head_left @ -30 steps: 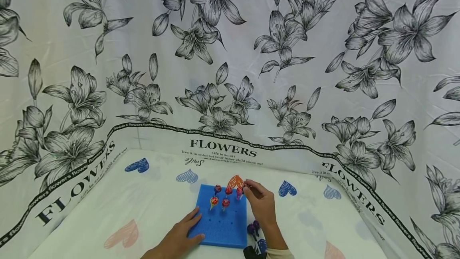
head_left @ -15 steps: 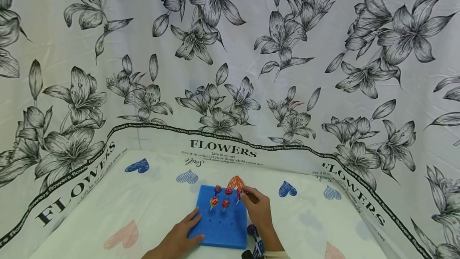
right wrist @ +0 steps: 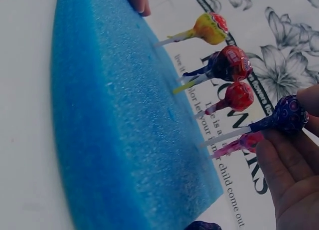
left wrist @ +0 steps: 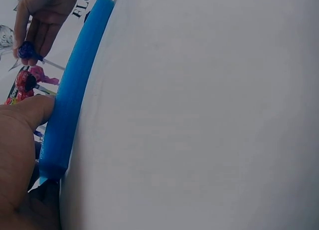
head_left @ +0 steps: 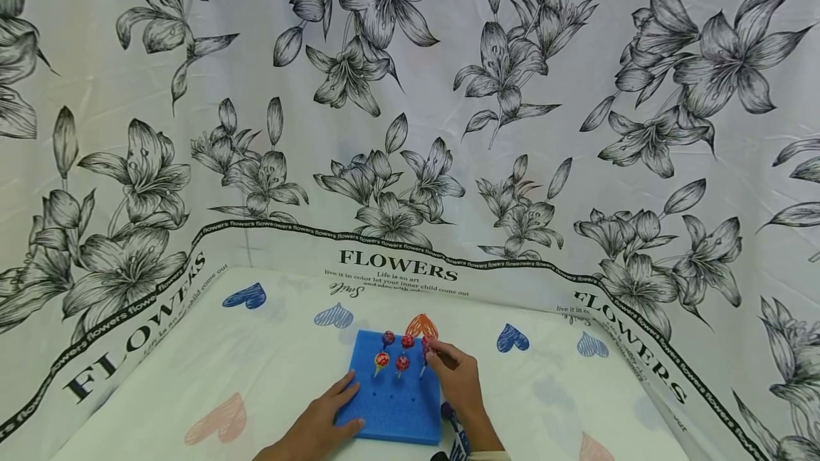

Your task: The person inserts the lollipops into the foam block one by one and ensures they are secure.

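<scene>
My right hand (head_left: 463,383) pinches a dark blue-purple wrapped lollipop (right wrist: 290,115) by its round head. Its white stick points down, with the tip right at the top of the blue foam block (head_left: 400,422). Several lollipops stand upright in the foam's far part, among them a yellow-and-red one (right wrist: 212,29), a red one (right wrist: 239,96) and a pink-wrapped one (right wrist: 251,141), which is partly behind the held lollipop in the right wrist view. Fingers spread, my left hand (head_left: 318,417) rests on the foam's near left side, thumb (left wrist: 37,110) against the block.
More purple lollipops (head_left: 447,411) lie on the cloth just right of the foam, partly hidden by my right forearm. Small holes dot the foam's near half. Beneath is a white tablecloth (head_left: 307,368) with printed hearts; a flower-printed curtain (head_left: 410,183) rises behind.
My right hand has moved left and toward me, bringing the lollipop from beyond the far right corner to over the foam in the second row. My left hand stays put.
</scene>
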Motion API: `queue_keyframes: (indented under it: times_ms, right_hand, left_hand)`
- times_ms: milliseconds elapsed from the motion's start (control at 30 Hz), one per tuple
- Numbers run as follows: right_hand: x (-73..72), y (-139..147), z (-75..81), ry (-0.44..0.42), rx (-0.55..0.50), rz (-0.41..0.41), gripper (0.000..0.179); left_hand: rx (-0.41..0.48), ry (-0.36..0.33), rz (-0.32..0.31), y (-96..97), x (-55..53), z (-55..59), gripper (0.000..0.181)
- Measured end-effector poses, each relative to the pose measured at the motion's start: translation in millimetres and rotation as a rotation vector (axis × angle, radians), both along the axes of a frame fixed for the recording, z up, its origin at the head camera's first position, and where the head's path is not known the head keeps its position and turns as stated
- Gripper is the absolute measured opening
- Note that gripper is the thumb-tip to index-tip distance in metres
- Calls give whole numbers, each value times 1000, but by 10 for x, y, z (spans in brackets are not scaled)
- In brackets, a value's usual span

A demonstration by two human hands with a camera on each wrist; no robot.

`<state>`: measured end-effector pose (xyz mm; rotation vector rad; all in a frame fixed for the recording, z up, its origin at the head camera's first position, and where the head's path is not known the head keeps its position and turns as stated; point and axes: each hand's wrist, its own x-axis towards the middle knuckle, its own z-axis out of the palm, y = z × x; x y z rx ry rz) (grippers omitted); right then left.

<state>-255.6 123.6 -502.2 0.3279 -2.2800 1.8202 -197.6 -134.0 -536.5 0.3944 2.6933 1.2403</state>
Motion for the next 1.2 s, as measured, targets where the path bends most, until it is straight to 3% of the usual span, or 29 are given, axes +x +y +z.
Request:
queue_keyframes:
  times_ms: [200,600,1200]
  right_hand:
    - [8,6,-27,-32,-7,13,32]
    - [41,45,-2,-11,83,43,30]
    - [-19,48,-87,-21,156,96,31]
  left_hand:
    - [0,-8,4,2,3,0,79]
    - [0,-16,5,2,20,13,78]
    - [-23,25,-10,3,22,40,78]
